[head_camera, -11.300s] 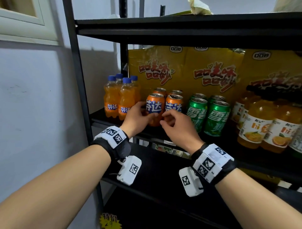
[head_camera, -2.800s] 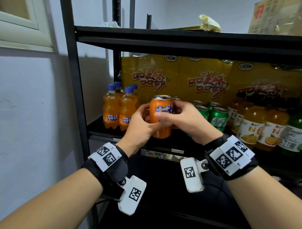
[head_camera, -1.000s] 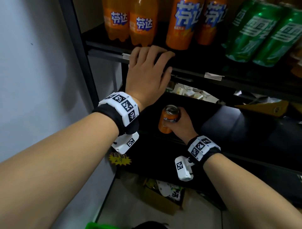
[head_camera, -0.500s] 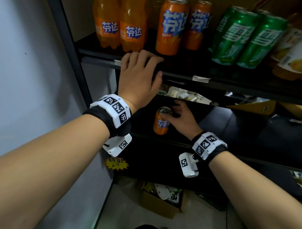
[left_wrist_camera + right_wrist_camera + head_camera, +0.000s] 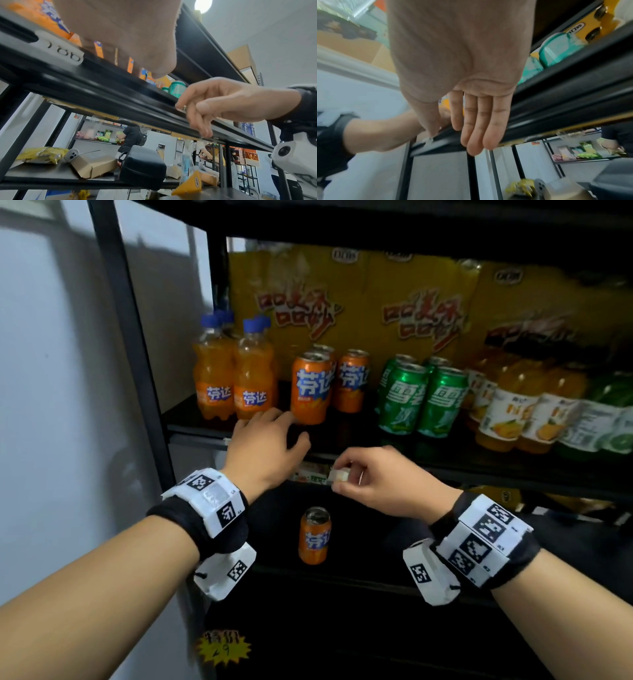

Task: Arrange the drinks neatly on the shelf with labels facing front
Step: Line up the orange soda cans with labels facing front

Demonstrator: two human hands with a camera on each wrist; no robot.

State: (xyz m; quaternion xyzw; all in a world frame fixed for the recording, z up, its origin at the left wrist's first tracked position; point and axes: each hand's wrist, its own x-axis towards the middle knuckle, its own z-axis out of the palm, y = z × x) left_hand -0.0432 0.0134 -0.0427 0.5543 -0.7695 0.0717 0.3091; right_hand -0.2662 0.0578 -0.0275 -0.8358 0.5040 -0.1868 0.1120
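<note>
Black shelf (image 5: 445,467) edge, left hand (image 5: 265,446) flat on it — right hand (image 5: 383,486) empty, loosely curled, fingertips blurred.

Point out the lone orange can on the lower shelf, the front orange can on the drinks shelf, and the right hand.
lone orange can (image 5: 314,541), head view, on its label.
front orange can (image 5: 311,390), head view, on its blue lettering.
right hand (image 5: 383,484), head view, on its back.
</note>
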